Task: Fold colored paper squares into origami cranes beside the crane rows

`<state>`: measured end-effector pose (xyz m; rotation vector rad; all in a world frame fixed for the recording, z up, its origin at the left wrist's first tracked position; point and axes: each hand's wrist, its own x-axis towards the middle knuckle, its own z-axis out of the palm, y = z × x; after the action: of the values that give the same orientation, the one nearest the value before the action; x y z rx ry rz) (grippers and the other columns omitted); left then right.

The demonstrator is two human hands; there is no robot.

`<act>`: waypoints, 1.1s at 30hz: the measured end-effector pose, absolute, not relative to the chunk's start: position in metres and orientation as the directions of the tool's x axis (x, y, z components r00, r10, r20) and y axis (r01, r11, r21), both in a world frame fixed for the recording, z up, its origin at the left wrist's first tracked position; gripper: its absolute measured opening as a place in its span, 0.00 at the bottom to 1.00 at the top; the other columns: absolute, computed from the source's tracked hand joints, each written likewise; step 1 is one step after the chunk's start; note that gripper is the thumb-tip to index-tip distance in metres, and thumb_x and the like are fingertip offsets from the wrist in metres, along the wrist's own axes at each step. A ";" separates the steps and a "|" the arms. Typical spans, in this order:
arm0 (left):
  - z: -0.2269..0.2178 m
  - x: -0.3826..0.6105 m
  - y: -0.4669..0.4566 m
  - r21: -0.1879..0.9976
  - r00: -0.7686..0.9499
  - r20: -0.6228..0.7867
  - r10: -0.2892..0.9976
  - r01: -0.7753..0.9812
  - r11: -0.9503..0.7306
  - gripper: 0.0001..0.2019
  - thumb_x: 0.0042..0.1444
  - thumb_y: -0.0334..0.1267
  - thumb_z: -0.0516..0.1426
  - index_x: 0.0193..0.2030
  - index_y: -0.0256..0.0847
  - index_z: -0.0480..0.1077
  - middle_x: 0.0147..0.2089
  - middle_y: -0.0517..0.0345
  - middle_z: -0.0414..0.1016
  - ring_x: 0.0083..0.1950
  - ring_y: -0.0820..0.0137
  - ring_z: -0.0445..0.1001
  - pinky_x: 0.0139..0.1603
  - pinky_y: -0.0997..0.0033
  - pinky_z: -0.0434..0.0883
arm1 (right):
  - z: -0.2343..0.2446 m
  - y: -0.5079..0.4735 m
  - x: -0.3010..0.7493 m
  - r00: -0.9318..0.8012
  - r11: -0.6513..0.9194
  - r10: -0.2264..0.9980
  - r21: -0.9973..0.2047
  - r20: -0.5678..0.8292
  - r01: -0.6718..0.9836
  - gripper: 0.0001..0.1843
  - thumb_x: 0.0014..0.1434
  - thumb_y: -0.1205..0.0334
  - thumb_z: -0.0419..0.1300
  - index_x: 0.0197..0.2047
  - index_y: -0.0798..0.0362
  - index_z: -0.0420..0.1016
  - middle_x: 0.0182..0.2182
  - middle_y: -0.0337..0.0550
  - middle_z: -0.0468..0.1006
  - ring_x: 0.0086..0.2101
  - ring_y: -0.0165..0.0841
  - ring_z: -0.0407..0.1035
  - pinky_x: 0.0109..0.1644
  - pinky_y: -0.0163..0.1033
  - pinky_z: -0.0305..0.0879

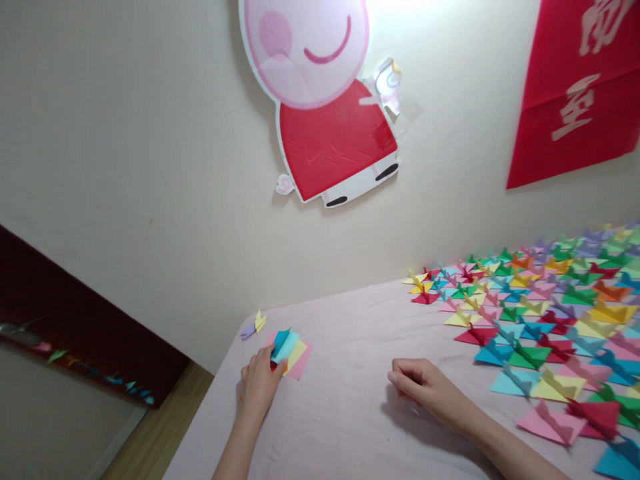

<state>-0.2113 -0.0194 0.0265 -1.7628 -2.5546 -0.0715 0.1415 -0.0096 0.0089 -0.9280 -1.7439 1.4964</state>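
Note:
My left hand (262, 377) is at the far left part of the pink-covered surface. Its thumb and fingers close on the near side of a small pile of coloured paper sheets (286, 347). Blue, light blue, yellow and pink sheets fan out beyond the fingertips, and a bit of red shows near the thumb. Just behind the pile lie two small folded paper pieces, one yellow (260, 321) and one purple (247, 331). My right hand (416, 383) is curled into a loose fist over the cloth, with nothing visible in it.
Many folded paper cranes (530, 357) in mixed colours stand in rows on the right. The pink cloth (345, 413) meets the wall at the back. A pink-and-red pig cutout (335, 147) and a red banner (575, 100) hang there. A dark shelf (90, 333) is at left.

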 end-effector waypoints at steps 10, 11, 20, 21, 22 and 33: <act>0.017 -0.220 -0.039 0.075 -0.306 0.149 0.940 0.952 0.298 0.22 0.63 0.45 0.51 0.59 0.37 0.67 0.64 0.41 0.67 0.63 0.54 0.66 0.56 0.54 0.66 | 0.007 -0.010 0.141 -0.537 0.103 0.842 -0.991 0.044 0.080 0.28 0.59 0.35 0.53 0.21 0.50 0.56 0.17 0.31 0.58 0.21 0.26 0.53 0.26 0.33 0.49; 0.015 -0.219 -0.042 0.079 -0.274 0.159 0.948 0.961 0.265 0.22 0.63 0.45 0.52 0.60 0.39 0.67 0.65 0.43 0.65 0.64 0.53 0.64 0.57 0.53 0.66 | 0.008 -0.010 0.141 -0.538 0.101 0.842 -0.992 0.043 0.079 0.28 0.59 0.36 0.53 0.21 0.50 0.56 0.17 0.31 0.58 0.21 0.26 0.52 0.26 0.33 0.49; 0.017 -0.213 -0.036 0.108 -0.035 0.164 0.986 0.994 0.017 0.16 0.62 0.38 0.51 0.53 0.42 0.73 0.57 0.50 0.74 0.57 0.58 0.72 0.57 0.56 0.68 | 0.012 -0.010 0.140 -0.528 0.127 0.848 -0.985 0.044 0.121 0.26 0.58 0.39 0.53 0.21 0.50 0.57 0.19 0.32 0.59 0.23 0.27 0.53 0.27 0.33 0.50; 0.017 -0.214 -0.034 0.107 -0.019 0.174 0.985 0.994 0.000 0.16 0.62 0.38 0.50 0.52 0.42 0.74 0.56 0.50 0.75 0.56 0.59 0.73 0.57 0.57 0.68 | 0.012 -0.011 0.140 -0.527 0.127 0.849 -0.984 0.042 0.127 0.26 0.58 0.39 0.53 0.21 0.50 0.57 0.19 0.33 0.59 0.23 0.27 0.53 0.27 0.33 0.50; 0.017 -0.215 -0.033 0.107 -0.012 0.184 0.983 0.994 -0.008 0.15 0.62 0.37 0.50 0.51 0.42 0.74 0.55 0.50 0.76 0.55 0.59 0.73 0.57 0.58 0.69 | 0.012 -0.011 0.140 -0.526 0.129 0.849 -0.983 0.042 0.130 0.25 0.58 0.40 0.53 0.21 0.50 0.57 0.19 0.33 0.59 0.23 0.27 0.53 0.27 0.33 0.49; 0.014 -0.203 -0.047 0.136 -0.067 0.197 0.978 0.990 0.040 0.19 0.62 0.46 0.52 0.56 0.40 0.71 0.62 0.48 0.70 0.63 0.58 0.68 0.62 0.57 0.66 | 0.012 -0.011 0.141 -0.530 0.134 0.847 -0.982 0.042 0.136 0.26 0.58 0.39 0.53 0.20 0.50 0.58 0.18 0.32 0.59 0.22 0.27 0.53 0.28 0.33 0.50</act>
<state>-0.2031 -0.0467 0.0143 -2.1115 -2.2294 -0.3644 0.1413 -0.0106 0.0118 -0.9487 -1.7850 1.4426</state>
